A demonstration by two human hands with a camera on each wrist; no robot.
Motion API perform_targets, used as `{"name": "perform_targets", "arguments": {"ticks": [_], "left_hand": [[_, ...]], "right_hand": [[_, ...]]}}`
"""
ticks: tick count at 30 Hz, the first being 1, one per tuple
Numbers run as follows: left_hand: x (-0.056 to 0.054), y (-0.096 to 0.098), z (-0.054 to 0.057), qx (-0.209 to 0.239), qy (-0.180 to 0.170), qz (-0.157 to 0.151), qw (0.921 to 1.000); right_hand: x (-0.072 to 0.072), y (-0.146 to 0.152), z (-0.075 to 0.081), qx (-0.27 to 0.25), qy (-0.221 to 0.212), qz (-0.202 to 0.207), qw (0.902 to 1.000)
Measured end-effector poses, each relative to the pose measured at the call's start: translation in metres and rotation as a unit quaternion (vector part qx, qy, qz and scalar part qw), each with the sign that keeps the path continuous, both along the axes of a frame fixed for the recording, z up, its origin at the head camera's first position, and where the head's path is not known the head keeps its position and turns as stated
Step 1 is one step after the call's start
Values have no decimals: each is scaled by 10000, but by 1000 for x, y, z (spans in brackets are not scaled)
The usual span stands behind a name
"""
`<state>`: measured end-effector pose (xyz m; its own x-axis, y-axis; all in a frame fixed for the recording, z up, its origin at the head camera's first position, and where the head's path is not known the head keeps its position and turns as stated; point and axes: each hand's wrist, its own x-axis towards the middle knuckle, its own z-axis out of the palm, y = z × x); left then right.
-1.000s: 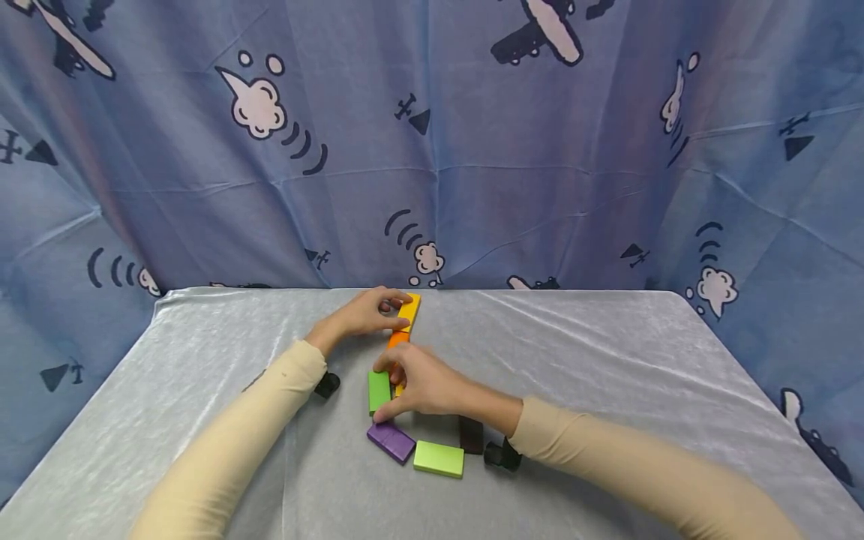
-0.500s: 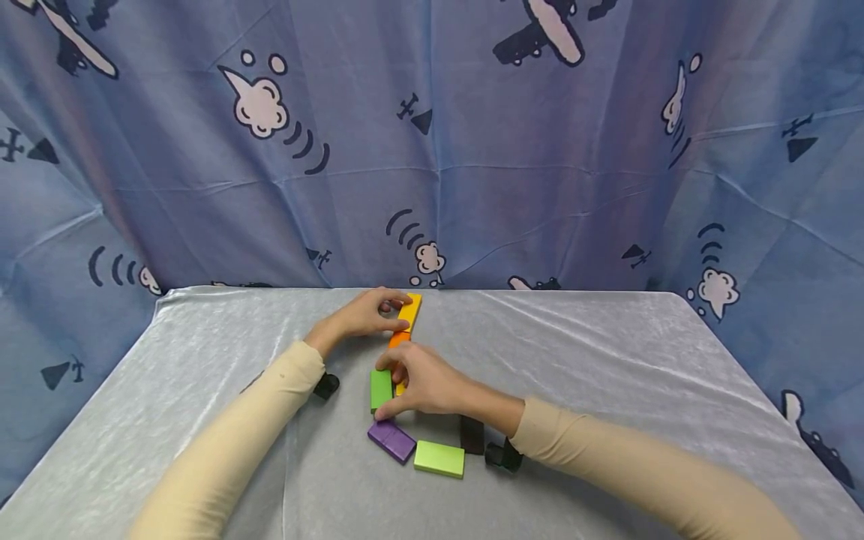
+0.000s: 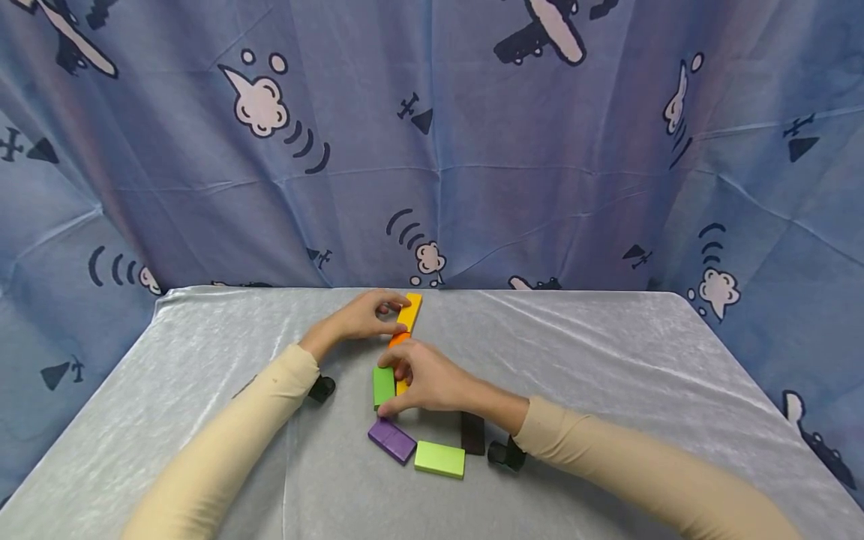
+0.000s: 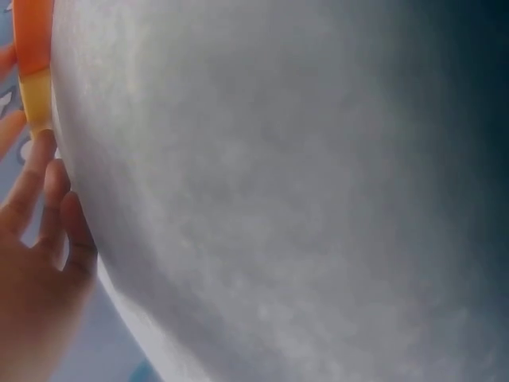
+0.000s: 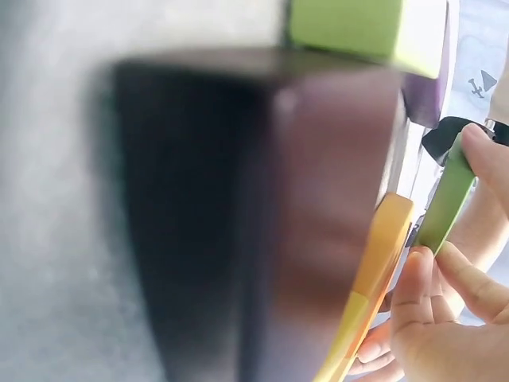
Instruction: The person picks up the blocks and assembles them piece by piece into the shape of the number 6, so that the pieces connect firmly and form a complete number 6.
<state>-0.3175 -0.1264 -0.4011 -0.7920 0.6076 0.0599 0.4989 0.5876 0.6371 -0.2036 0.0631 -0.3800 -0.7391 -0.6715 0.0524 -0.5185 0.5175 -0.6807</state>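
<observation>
My right hand (image 3: 435, 379) pinches a flat green block (image 3: 383, 387) between thumb and fingertips at its two ends. In the right wrist view the green block (image 5: 450, 195) appears apart from the neighbouring row. Farther off, my left hand (image 3: 356, 316) has its thumb and forefinger spread at the left edge of a yellow block (image 3: 412, 309). An orange block (image 3: 400, 340) continues the row toward me, partly covered by the right hand. Beyond it another yellow-orange block (image 3: 401, 388) shows beside the green one. The left wrist view has a fingertip touching the yellow block's end (image 4: 36, 99).
Nearer me lie a purple block (image 3: 391, 440) and a lime block (image 3: 439, 458), end to end at an angle. A dark brown block (image 3: 472, 433) stands beside the right wrist and fills much of the right wrist view. Grey cloth (image 3: 574, 360) covers the table, with a patterned curtain (image 3: 513, 187) behind.
My right hand has shifted the green block slightly away from me and to the right, off the purple block. My left hand has slid a little left while the yellow block stays in place.
</observation>
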Motion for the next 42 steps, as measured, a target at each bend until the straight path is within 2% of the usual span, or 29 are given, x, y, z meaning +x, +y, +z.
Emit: {"name": "perform_targets", "arguments": {"ticks": [16, 24, 34, 42], "left_hand": [[-2, -1, -1, -94, 15, 40, 9999], [-1, -1, -1, -36, 41, 42, 10000], [1, -1, -3, -118, 32, 44, 9999], [0, 0, -3, -145, 51, 96, 9998]], "right_hand": [[5, -13, 0, 89, 169, -9, 9998], [8, -27, -5, 272, 546, 163, 9980], [17, -34, -11, 289, 580, -46, 9979], [21, -36, -13, 722, 872, -181, 9934]]}}
